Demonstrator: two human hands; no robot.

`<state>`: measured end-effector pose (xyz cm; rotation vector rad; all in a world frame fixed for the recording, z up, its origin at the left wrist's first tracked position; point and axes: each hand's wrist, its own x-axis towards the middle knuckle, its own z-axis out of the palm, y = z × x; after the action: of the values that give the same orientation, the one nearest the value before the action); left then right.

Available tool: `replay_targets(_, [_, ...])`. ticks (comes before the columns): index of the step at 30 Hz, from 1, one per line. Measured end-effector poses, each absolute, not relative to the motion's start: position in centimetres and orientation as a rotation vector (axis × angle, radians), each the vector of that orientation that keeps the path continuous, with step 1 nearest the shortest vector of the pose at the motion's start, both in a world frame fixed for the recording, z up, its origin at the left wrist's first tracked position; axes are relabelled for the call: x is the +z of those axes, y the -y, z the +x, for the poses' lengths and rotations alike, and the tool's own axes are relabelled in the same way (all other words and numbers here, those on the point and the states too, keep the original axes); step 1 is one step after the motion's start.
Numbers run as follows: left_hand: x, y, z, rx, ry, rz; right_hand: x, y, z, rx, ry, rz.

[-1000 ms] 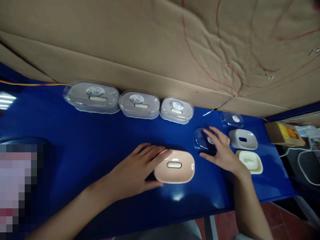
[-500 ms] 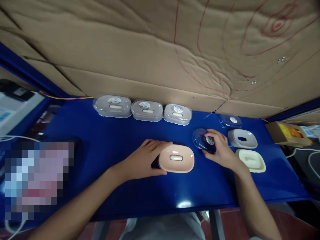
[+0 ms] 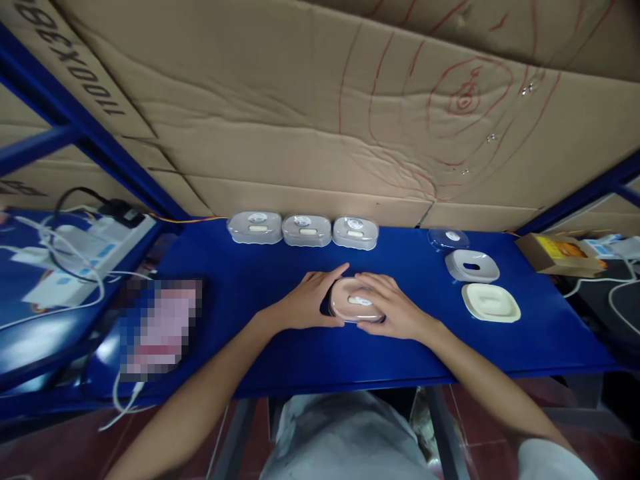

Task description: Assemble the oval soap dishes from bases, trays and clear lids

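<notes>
A peach soap dish point(image 3: 345, 308) lies on the blue table in front of me, a pale oblong insert showing in its middle. My left hand point(image 3: 313, 301) curves around its left end, thumb on the near side and fingers on the far side. Over the dish sits a clear plastic lid point(image 3: 367, 302) with a round label. From the right, my right hand point(image 3: 397, 308) grips this lid, fingers spread over its top and far edge, thumb at the near edge. Whether the lid is fully seated I cannot tell.
Three lidded grey soap dishes point(image 3: 307, 231) line the back of the table point(image 3: 300, 363). To the right are another clear lid point(image 3: 447, 239), a grey dish with a slot point(image 3: 473, 266) and a cream tray point(image 3: 491, 303). A cardboard box point(image 3: 560, 255) and a power strip point(image 3: 95, 257) flank the sides.
My right hand has brought the clear lid leftward from the table onto the peach dish. My left hand stays around the dish's left end. The camera view has shifted.
</notes>
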<state>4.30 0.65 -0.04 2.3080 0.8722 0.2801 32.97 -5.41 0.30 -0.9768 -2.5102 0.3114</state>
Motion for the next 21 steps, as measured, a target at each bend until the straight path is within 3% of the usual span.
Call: replay_targets(21, [-0.4, -0.8, 4.6, 0.336, -0.891, 2.31, -1.1, 4.1, 33.8, 0.488, 2.453, -1.026])
